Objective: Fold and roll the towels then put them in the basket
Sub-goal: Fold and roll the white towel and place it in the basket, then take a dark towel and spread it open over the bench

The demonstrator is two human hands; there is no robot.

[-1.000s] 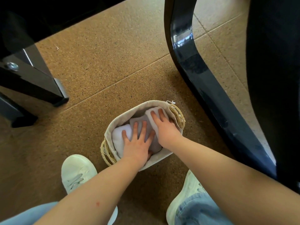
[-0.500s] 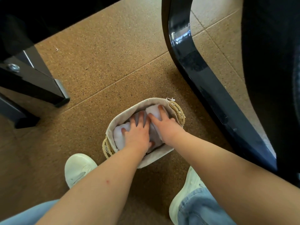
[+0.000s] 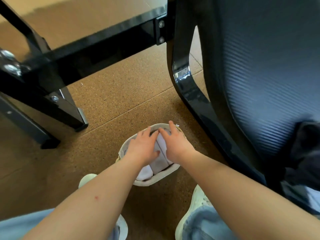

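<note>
A small round basket (image 3: pixel 156 179) with a beige cloth lining and woven straw sides stands on the cork floor between my feet. Rolled white and pale grey towels (image 3: pixel 159 161) lie packed inside it. My left hand (image 3: pixel 142 148) lies flat on the towels at the basket's left side, fingers spread. My right hand (image 3: pixel 174 144) rests on the towels at the right, its fingertips reaching the far rim. Both hands press down on the rolls rather than grip them. The far part of the towels is hidden under my hands.
A black metal table frame (image 3: pixel 90 49) with a leg (image 3: pixel 69 108) stands to the left and ahead. A black chair with a mesh back (image 3: pixel 259 84) rises close on the right. My white shoes (image 3: pixel 197 203) flank the basket on the brown floor.
My view has tilted up, showing more of the table frame and chair. Both hands have slid toward the basket's far rim, still on the towels.
</note>
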